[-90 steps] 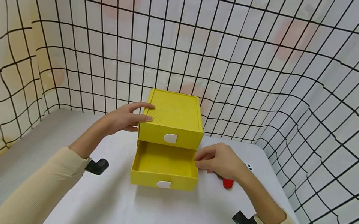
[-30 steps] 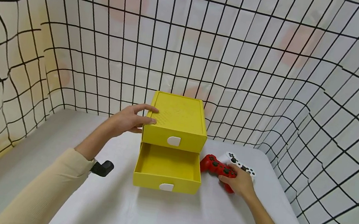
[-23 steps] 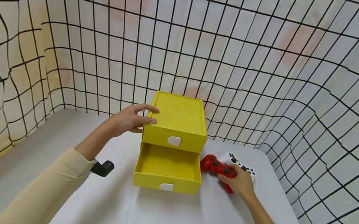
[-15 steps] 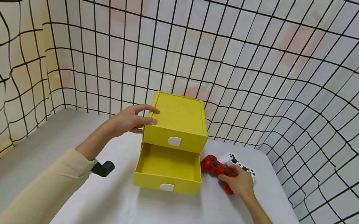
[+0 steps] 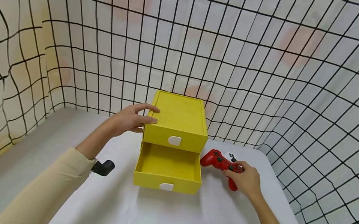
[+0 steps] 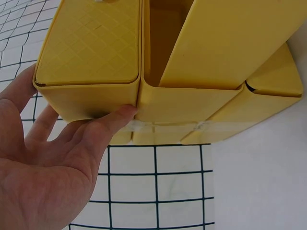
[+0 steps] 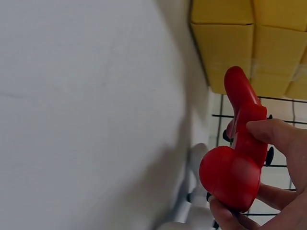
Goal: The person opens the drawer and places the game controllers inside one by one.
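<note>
A yellow drawer unit (image 5: 179, 115) stands mid-table, its white-tabbed drawer (image 5: 166, 183) below the top one pulled out and bare inside. My left hand (image 5: 127, 121) rests over the unit's upper left edge, some fingers on top. In the left wrist view a fingertip (image 6: 127, 112) touches the side wall. Right of the unit, my right hand (image 5: 247, 177) grips a red game controller (image 5: 217, 159) by its right half. The right wrist view shows the controller (image 7: 235, 177) tilted, with fingers and thumb around it. Behind it lies a white game controller (image 5: 229, 156), mostly hidden.
A white cloth covers the table (image 5: 165, 220). Black wire mesh (image 5: 187, 52) over pale sheeting encloses the back and both sides. Another closed drawer (image 6: 278, 74) sits beyond the pulled-out one in the left wrist view.
My right hand left the drawer's right side, took hold of the red controller and has now raised and shifted it slightly, covering more of the white one. My left hand stays on the unit.
</note>
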A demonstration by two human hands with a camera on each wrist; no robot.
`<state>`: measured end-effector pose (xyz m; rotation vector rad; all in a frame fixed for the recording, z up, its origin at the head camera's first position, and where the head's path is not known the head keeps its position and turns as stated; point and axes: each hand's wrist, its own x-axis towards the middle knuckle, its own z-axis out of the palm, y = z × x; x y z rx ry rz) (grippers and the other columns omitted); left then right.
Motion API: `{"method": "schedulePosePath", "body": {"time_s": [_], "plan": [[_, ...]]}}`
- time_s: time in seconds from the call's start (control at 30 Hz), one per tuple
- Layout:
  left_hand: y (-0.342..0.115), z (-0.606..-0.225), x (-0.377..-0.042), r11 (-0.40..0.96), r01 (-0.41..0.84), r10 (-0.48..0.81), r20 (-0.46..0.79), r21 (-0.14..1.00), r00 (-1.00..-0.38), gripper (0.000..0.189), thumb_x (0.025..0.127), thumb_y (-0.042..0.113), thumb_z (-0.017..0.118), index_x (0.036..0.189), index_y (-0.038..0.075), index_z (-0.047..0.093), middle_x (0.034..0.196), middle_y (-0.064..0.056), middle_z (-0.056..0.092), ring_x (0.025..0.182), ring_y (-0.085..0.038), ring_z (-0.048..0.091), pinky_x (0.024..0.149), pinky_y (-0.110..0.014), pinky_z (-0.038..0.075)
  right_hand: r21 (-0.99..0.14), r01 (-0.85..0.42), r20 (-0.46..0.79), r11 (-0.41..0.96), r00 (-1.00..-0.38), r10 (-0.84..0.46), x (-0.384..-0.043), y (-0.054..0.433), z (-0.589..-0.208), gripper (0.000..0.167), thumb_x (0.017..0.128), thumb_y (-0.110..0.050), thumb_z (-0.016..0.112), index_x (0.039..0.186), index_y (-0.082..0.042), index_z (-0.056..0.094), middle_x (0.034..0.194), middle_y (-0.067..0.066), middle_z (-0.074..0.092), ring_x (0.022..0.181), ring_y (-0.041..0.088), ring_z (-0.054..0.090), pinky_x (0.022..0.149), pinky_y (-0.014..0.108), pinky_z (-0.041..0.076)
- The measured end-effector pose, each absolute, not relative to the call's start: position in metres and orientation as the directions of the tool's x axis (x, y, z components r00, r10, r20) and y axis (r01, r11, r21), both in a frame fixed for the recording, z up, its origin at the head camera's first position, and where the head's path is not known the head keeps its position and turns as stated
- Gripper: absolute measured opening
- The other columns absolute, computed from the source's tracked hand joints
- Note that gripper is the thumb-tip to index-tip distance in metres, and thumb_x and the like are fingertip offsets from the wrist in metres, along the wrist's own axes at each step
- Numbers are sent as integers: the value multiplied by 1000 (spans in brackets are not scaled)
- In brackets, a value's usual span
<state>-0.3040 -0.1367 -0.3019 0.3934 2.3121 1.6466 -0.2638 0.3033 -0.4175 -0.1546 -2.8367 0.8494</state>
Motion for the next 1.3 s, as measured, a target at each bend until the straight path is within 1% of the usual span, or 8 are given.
{"method": "schedulePosePath", "body": {"time_s": [0.17, 0.27, 0.47, 0.77, 0.9, 1.07, 1.2, 1.3], "plan": [[-137, -302, -305, 325, 63, 370, -66, 943, -927, 54, 95, 38, 71, 144, 27, 52, 146, -11, 54, 124, -31, 62, 108, -52, 49, -574, 48, 131, 818, -980, 149, -259, 304, -392, 63, 84, -49, 78, 128, -7, 64, 102, 22, 72, 92, 32, 63, 61, 28, 51], [-136, -302, -305, 323, 62, 372, -67, 944, -926, 54, 95, 38, 71, 145, 27, 52, 145, -11, 55, 124, -31, 63, 108, -51, 49, -574, 30, 136, 818, -982, 131, -253, 303, -374, 61, 85, -50, 77, 129, -9, 63, 100, 20, 72, 85, 29, 65, 60, 29, 51], [-136, -302, -305, 323, 63, 373, -66, 944, -925, 54, 95, 38, 71, 144, 27, 52, 144, -12, 57, 124, -31, 63, 107, -51, 50, -541, -33, 150, 840, -987, 57, -241, 300, -340, 59, 86, -48, 77, 128, -8, 64, 100, 19, 71, 83, 27, 64, 60, 28, 53], [-136, -300, -304, 339, 61, 367, -72, 939, -927, 54, 95, 39, 71, 144, 27, 52, 143, -12, 57, 122, -30, 63, 108, -51, 50, -527, -68, 63, 847, -997, -40, -223, 292, -306, 62, 85, -48, 78, 131, -11, 60, 99, 18, 69, 76, 21, 66, 63, 31, 56], [-136, -300, -304, 336, 56, 370, -77, 940, -926, 54, 95, 39, 71, 144, 27, 52, 143, -11, 57, 122, -30, 63, 108, -51, 49, -497, -95, 69, 862, -995, -70, -214, 287, -297, 59, 82, -47, 80, 127, -12, 62, 98, 15, 69, 79, 22, 65, 63, 32, 59], [-136, -300, -304, 330, 54, 374, -78, 942, -924, 54, 95, 38, 71, 145, 27, 51, 144, -11, 56, 123, -30, 63, 108, -51, 49, -471, -130, 77, 872, -991, -106, -206, 279, -290, 55, 80, -44, 82, 122, -14, 64, 94, 12, 69, 83, 25, 63, 61, 31, 57], [-136, -300, -305, 332, 57, 378, -78, 942, -923, 55, 96, 37, 71, 145, 26, 51, 145, -12, 55, 124, -31, 62, 108, -52, 49, -465, -136, 80, 875, -991, -112, -200, 272, -288, 54, 78, -45, 83, 121, -17, 66, 104, 14, 63, 99, 31, 58, 62, 32, 57], [-137, -300, -305, 332, 57, 379, -78, 942, -922, 55, 96, 37, 71, 146, 26, 51, 145, -12, 55, 126, -31, 61, 108, -52, 49, -450, -132, 83, 883, -991, -106, -196, 265, -287, 54, 77, -46, 84, 120, -19, 67, 109, 16, 57, 104, 34, 54, 61, 32, 57]]}}
